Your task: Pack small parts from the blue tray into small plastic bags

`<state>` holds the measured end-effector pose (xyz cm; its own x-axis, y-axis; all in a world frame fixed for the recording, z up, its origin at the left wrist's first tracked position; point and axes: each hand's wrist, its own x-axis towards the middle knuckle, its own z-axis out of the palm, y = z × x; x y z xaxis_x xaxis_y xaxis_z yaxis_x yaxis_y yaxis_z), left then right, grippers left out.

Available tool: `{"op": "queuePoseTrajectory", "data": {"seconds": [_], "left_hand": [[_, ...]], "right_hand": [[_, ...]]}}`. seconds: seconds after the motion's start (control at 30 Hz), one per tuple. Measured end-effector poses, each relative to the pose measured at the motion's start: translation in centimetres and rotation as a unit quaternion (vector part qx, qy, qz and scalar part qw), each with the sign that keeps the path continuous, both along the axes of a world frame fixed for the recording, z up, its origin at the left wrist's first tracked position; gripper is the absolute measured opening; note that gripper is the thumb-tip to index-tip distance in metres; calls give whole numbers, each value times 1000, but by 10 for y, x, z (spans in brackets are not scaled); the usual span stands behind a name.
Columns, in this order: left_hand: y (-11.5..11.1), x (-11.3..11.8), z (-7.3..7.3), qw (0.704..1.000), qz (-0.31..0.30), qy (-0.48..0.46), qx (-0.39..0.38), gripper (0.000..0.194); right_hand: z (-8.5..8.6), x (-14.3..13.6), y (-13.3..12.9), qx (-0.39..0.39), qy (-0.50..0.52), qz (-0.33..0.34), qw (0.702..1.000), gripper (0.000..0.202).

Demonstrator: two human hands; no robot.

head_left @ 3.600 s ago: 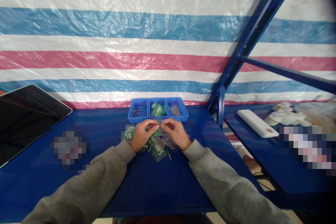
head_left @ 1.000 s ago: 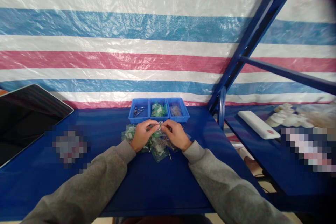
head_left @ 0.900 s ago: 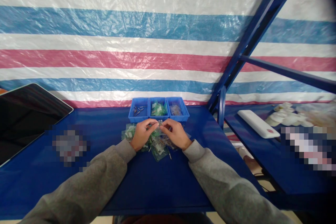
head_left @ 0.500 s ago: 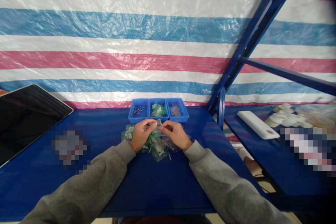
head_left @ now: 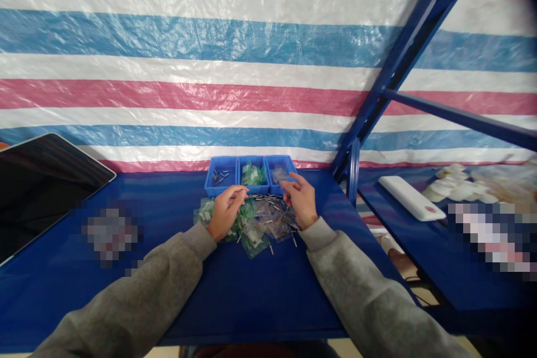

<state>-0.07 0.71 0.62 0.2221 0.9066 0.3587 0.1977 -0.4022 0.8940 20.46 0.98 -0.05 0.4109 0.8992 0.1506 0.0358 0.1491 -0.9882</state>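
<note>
My left hand [head_left: 229,211] hovers over the left part of a pile, its thumb and fingers pinched together; whatever is between them is hidden. My right hand [head_left: 302,199] is at the front of the right-hand blue bin [head_left: 291,160], index finger stretched out and apart from the thumb, with nothing visible held. Beneath and between the hands lie green plastic bags [head_left: 254,239], clear little bags [head_left: 274,225] and several thin metal pins [head_left: 271,248]. Clear bags [head_left: 278,174] also fill that right bin.
The middle bin [head_left: 253,192] holds green bags, the left bin [head_left: 208,184] a few metal pins. A dark-screened panel [head_left: 46,190] stands at left, a blurred item [head_left: 111,235] near it. A blue metal frame [head_left: 394,67] and a white box [head_left: 411,198] are at right.
My hands have parted. The right one moved right and slightly up to the right bin, leaving the clear bag pinch between both hands. My left hand hardly moved.
</note>
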Motion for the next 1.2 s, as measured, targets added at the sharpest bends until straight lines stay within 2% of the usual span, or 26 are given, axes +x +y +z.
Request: {"op": "queuePoseTrajectory", "data": {"seconds": [0.07,0.1,0.17,0.23,0.33,0.47,0.53,0.63,0.8,0.93,1.1,1.2], "left_hand": [[0,0,0,1000,-3,5,4,29],[1,-1,-1,1000,-6,8,5,28],[1,-1,-1,1000,-10,12,7,27],[1,-1,-1,1000,-12,16,8,26],[1,-1,-1,1000,-11,20,9,26],[1,-1,-1,1000,-14,19,13,26],[1,-1,-1,1000,-15,17,15,26],[1,-1,-2,999,-14,22,18,26],[0,-1,3,997,3,50,66,24],[-1,0,6,992,14,66,109,27],[1,2,1,993,-27,100,63,23],[0,2,1,995,-55,81,26,24]], "right_hand": [[0,-1,-3,21,-150,13,988,31],[1,-2,-4,29,-232,25,972,22],[3,-6,-9,26,-380,60,923,15],[4,-11,-13,-7,-482,96,871,18],[4,-16,-17,-64,-559,124,817,28],[1,-18,-18,-89,-596,128,788,35],[-1,-19,-17,-86,-596,127,788,32],[-4,-19,-16,-77,-572,126,807,22],[-2,-19,-13,2,-483,104,869,10],[3,-17,-13,66,-370,139,916,13],[7,-18,-16,93,-284,163,940,16],[7,-19,-16,102,-256,166,947,18]]}}
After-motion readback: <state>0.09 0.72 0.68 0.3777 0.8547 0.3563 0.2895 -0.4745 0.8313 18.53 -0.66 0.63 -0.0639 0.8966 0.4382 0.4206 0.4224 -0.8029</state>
